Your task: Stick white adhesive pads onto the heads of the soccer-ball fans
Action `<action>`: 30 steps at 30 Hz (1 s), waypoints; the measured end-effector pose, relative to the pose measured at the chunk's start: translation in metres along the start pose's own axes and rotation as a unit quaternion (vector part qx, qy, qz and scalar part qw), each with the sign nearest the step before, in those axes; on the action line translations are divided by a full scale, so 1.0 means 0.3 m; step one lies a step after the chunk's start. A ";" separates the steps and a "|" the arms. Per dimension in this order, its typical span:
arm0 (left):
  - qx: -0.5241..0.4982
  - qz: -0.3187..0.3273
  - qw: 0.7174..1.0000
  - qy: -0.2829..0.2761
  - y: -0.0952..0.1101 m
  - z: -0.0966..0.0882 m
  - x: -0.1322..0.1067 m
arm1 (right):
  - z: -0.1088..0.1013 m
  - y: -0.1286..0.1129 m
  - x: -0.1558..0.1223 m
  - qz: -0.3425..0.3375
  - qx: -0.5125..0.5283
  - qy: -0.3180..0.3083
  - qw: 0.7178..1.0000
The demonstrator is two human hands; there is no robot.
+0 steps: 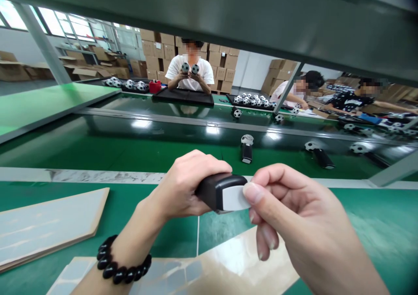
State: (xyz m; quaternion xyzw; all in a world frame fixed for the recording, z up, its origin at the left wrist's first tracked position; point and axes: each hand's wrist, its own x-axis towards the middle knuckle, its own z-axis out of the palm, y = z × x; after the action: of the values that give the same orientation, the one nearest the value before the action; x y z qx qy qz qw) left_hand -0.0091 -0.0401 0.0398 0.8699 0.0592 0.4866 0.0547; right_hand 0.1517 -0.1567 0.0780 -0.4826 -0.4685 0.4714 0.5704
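Note:
My left hand (192,184), with a black bead bracelet at the wrist, is wrapped round a black rounded block (210,190). The block's end faces me, and the far part is hidden behind my fingers. Against that end lies a pale grey sticker (233,198). Thumb and forefinger of my right hand (287,212) pinch the sticker's right edge, while the other fingers curl below. Beneath my hands, a glossy backing sheet (241,264) with several pale stickers at its left lies on the green table.
A stack of sticker sheets (48,225) lies at left. Beyond the table edge, a green conveyor (107,142) carries black blocks with football-patterned balls (247,140). Across it a co-worker (189,70) holds two balls; two more people sit at right. A metal beam (209,20) hangs overhead.

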 end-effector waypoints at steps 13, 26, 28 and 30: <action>-0.009 0.000 1.000 0.001 -0.004 0.005 -0.003 | 0.022 -0.017 -0.014 0.071 0.058 0.052 0.994; 0.001 0.006 1.000 0.007 -0.006 0.003 -0.005 | 0.053 -0.027 -0.024 0.075 0.087 0.083 0.990; 0.003 0.006 1.000 0.005 -0.006 0.003 -0.004 | 0.055 -0.027 -0.025 0.076 0.089 0.086 0.989; 0.004 0.006 1.000 0.005 -0.005 0.003 -0.002 | 0.056 -0.028 -0.024 0.081 0.090 0.089 0.989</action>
State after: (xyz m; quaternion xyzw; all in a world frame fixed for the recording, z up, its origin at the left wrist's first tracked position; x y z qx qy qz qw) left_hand -0.0086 -0.0386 0.0386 0.8681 0.0566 0.4907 0.0479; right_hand 0.1350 -0.1629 0.0874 -0.5061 -0.3309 0.5111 0.6109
